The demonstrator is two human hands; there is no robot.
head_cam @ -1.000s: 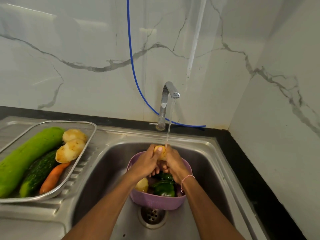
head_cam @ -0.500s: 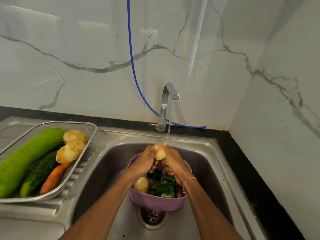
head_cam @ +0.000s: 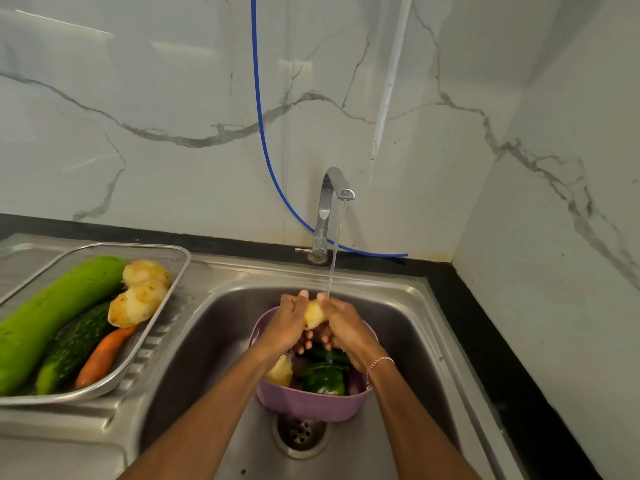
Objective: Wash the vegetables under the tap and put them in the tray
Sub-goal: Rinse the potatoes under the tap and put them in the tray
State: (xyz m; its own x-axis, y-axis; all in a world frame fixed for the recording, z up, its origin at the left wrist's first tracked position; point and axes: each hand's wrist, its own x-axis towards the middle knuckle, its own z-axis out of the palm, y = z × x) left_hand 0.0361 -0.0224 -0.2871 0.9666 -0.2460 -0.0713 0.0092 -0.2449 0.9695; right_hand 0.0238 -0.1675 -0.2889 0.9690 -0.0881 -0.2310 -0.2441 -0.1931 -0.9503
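Both my hands hold one yellow potato under the running tap, above the purple basket in the sink. My left hand grips its left side and my right hand grips its right side. Water falls onto the fingers of my right hand. In the basket lie another potato and green peppers. The steel mesh tray on the drainboard at left holds a pale green gourd, a dark bitter gourd, a carrot and two potatoes.
The steel sink has its drain just in front of the basket. A blue hose runs down the marble wall behind the tap. A black counter strip and a marble side wall close off the right.
The potato has turned between my hands and now shows more between them. My hands stay under the stream.
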